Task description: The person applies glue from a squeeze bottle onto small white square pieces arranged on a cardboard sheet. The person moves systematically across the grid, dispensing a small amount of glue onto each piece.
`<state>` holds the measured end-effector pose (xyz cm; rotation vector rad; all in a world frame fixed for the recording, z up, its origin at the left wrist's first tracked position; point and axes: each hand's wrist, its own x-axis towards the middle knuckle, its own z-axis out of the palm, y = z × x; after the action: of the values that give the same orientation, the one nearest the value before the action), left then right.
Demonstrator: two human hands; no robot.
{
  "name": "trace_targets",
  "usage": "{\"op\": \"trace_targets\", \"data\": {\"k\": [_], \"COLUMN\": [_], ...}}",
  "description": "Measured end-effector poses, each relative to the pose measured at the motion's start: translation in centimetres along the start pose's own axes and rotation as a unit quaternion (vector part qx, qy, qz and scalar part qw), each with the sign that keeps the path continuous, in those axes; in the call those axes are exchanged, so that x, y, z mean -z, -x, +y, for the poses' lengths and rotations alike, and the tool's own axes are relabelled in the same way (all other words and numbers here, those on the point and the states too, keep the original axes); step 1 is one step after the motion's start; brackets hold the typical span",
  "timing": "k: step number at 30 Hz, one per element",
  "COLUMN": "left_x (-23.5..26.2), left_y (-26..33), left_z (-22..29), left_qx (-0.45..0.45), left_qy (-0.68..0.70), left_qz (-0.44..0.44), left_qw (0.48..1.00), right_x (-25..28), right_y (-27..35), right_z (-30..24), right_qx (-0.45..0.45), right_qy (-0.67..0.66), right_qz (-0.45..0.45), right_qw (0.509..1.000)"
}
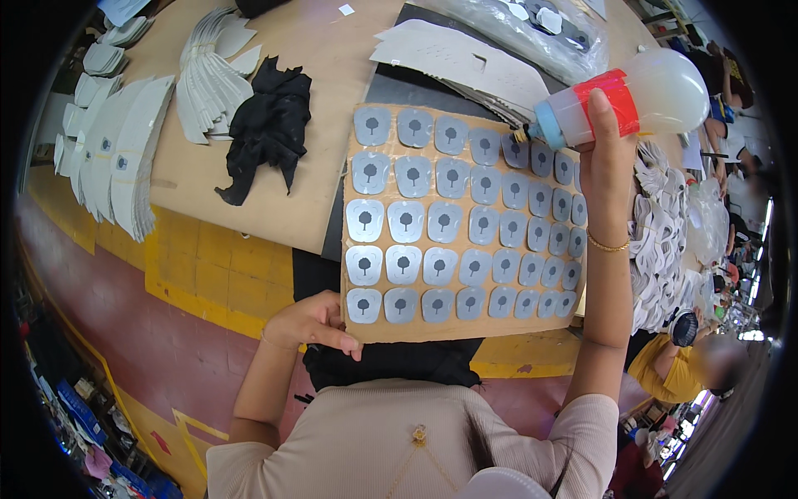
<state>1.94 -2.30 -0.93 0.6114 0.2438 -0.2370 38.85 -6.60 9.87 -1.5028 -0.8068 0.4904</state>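
Note:
My left hand (314, 323) grips the near left corner of a brown cardboard sheet (465, 330), its thumb on top. Rows of grey rounded patches (404, 263), each with a dark tree print, cover the sheet. My right hand (607, 143) is wrapped round a cloudy squeeze bottle (669, 90) with red tape and a light blue collar. The bottle lies tilted nearly sideways, its thin dark nozzle pointing left at the farthest row of patches. Whether the tip touches a patch I cannot tell. My right forearm hides the sheet's right edge in part.
Beyond the sheet lie pale flat cut pieces (465, 62) and a clear plastic bag (557, 37). A black cloth (268, 125) rests at left beside fanned white pieces (208, 79) and stacked grey pieces (116, 158). White parts (657, 241) are heaped at right; a person in yellow (665, 366) sits beyond.

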Motion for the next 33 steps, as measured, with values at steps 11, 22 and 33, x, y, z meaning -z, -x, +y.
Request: {"op": "trace_targets", "data": {"k": [11, 22, 33], "left_x": [-0.2, -0.5, -0.5], "left_y": [0.1, -0.3, -0.4], "left_z": [-0.3, -0.1, -0.1], "left_qx": [0.0, -0.007, -0.015], "left_qy": [-0.02, -0.027, -0.024], "left_qz": [0.036, 0.046, 0.045], "left_qw": [0.999, 0.999, 0.999], "right_x": [-2.2, -1.7, -1.1], "right_y": [0.3, 0.2, -0.4], "right_z": [-0.2, 0.0, -0.1], "right_qx": [0.058, 0.064, 0.041], "right_qy": [0.091, 0.154, 0.153], "right_qz": [0.01, -0.015, 0.008], "right_qw": [0.994, 0.986, 0.987]}}
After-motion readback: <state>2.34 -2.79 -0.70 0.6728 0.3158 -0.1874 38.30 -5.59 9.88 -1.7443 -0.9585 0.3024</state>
